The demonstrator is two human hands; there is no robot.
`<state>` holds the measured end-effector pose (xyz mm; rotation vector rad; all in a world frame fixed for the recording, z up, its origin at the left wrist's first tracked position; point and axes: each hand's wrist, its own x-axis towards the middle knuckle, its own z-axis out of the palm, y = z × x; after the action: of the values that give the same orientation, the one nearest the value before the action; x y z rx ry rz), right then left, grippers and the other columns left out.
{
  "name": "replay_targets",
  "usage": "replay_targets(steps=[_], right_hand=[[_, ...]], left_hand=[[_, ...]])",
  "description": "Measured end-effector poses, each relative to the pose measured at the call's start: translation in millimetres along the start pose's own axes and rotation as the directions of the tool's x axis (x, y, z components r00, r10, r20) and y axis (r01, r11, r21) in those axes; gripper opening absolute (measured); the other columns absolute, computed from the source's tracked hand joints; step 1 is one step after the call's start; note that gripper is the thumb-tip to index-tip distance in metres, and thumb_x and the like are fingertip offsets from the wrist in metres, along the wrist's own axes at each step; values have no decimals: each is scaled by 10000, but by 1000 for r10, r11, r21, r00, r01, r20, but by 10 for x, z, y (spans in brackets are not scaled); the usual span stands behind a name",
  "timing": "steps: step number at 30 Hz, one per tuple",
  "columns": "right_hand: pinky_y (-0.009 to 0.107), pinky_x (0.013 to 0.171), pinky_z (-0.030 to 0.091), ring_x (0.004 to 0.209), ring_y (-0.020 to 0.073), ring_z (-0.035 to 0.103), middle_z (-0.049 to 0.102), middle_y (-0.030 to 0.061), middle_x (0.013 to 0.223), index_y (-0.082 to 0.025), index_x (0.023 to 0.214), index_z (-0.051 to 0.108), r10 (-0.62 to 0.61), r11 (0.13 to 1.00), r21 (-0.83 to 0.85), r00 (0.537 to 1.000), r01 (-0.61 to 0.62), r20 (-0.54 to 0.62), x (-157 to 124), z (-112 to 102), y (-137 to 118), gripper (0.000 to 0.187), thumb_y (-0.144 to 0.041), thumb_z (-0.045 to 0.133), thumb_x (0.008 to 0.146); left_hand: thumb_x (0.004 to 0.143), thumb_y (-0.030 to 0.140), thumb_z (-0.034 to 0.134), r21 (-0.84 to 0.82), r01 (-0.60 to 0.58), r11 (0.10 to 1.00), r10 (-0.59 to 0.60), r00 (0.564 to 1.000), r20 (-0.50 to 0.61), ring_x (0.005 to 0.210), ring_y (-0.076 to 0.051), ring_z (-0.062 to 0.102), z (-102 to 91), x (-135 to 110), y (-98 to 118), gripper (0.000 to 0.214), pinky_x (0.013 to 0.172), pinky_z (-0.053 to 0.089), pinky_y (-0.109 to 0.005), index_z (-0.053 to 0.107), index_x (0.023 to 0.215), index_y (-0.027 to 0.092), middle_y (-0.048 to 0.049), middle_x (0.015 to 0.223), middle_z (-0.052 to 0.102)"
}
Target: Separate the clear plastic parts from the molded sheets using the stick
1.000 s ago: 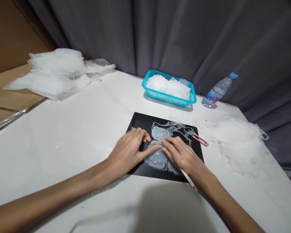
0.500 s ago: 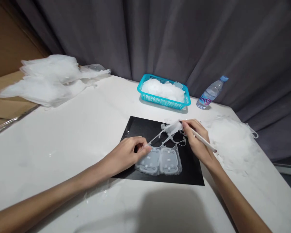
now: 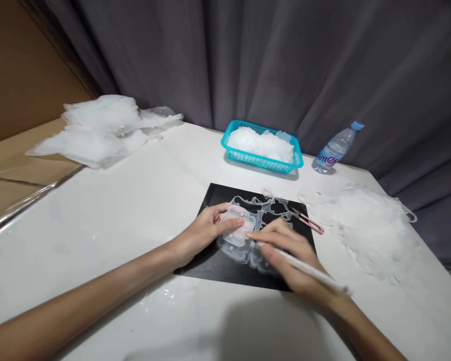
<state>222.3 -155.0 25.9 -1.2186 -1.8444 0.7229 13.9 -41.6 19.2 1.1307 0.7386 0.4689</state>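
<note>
— On the mat [image 3: 206, 271], is the work finishing?
— Seemingly not: the left hand [image 3: 210, 225] is holding one piece [image 3: 238, 237] above, the right hand [image 3: 291, 253] a tool [image 3: 308, 269]; other pieces [image 3: 235, 254] are lying beneath, likely remaining.

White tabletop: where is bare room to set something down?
Mostly bare: between the left arm and far-left translucent white heap; a strip between the turquoise plastic basket and black rectangular mat.
Crowded: the mat, under left hand, right hand and translucent grey pieces; the right side, under another white heap.
</note>
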Motion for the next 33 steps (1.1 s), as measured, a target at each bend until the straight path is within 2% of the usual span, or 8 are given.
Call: replay_targets(steps=[3, 5, 10, 16, 23, 25, 29, 33], right_hand=[[473, 1047, 464, 1168, 254, 574, 631, 76, 1180, -307, 1100, 788, -25, 979, -201, 965, -29, -260, 0, -134, 104, 433, -319, 356, 1121], [483, 1051, 474, 1195, 266, 573, 621, 95, 1227, -279, 1156, 744, -26, 957, -282, 949, -67, -313, 14, -118, 190, 373, -311, 374, 1114], [444, 974, 524, 1109, 266, 598, 665, 95, 1183, -252, 1352, 596, 106, 956, -264, 990, -128, -95, 58, 89, 253, 301, -298, 554, 1058], [339, 772, 520, 819, 196, 585, 635, 33, 928, -237, 1091, 706, 116, 980, -131, 969, -147, -220, 95, 150, 182, 120, -274, 653, 990], [360, 768, 467, 819, 217, 568, 631, 38, 848, -216, 908, 697, 69, 942, -297, 958, -154, -279, 123, 175, 268, 123, -175, 599, 969], [368, 782, 466, 859, 228, 574, 656, 46, 884, -217, 934, 701, 68, 947, -289, 967, -140, -244, 123, 93, 273, 108, -164, 608, 943], [389, 835, 476, 973, 245, 576, 692, 65, 1124, -235, 1203, 672, 86, 978, -169, 974, -122, -208, 150, -110, 227, 262, -202, 572, 963], [415, 912, 482, 1032, 248, 576, 693, 72, 1203, -255, 1274, 659, 117, 988, -89, 985, -129, -126, 230, -74, 154, 264, -297, 532, 1046]], left_hand=[[858, 383, 846, -69, 37, 997, -36, 999, 24, 865, -187, 747, -43, 5, -37, 462, 818, 572, -298, 680, 1213, 138, -94, 1031, 792], [852, 355, 860, -89, 37, 995, -33, 998, 50, 876, -177, 755, -56, -1, -51, 430, 823, 578, -280, 693, 1187, 144, -93, 1047, 797], [826, 299, 888, -114, -6, 993, 11, 999, 38, 891, -160, 757, -61, -8, -64, 360, 817, 585, -241, 719, 1104, 144, -78, 1051, 802], [817, 287, 892, -113, -12, 994, 13, 1000, 5, 828, -142, 751, -24, 0, -51, 322, 771, 581, -218, 725, 1048, 137, -56, 969, 805], [770, 320, 916, -88, 111, 990, -105, 992, 70, 787, -150, 737, 38, -62, -23, 362, 747, 576, -231, 733, 1021, 134, -56, 927, 798], [752, 329, 920, -43, 112, 993, -109, 992, 69, 792, -165, 735, 14, -54, -37, 393, 755, 577, -255, 728, 1035, 137, -63, 931, 797], [763, 358, 892, 119, 12, 993, -22, 996, 89, 730, -156, 680, -22, -44, -59, 361, 688, 532, -250, 710, 988, 142, -36, 865, 756], [861, 478, 788, 407, -103, 908, 50, 989, 140, 635, -123, 536, 1, -83, -57, 342, 573, 390, -219, 702, 870, 147, 15, 728, 631]])
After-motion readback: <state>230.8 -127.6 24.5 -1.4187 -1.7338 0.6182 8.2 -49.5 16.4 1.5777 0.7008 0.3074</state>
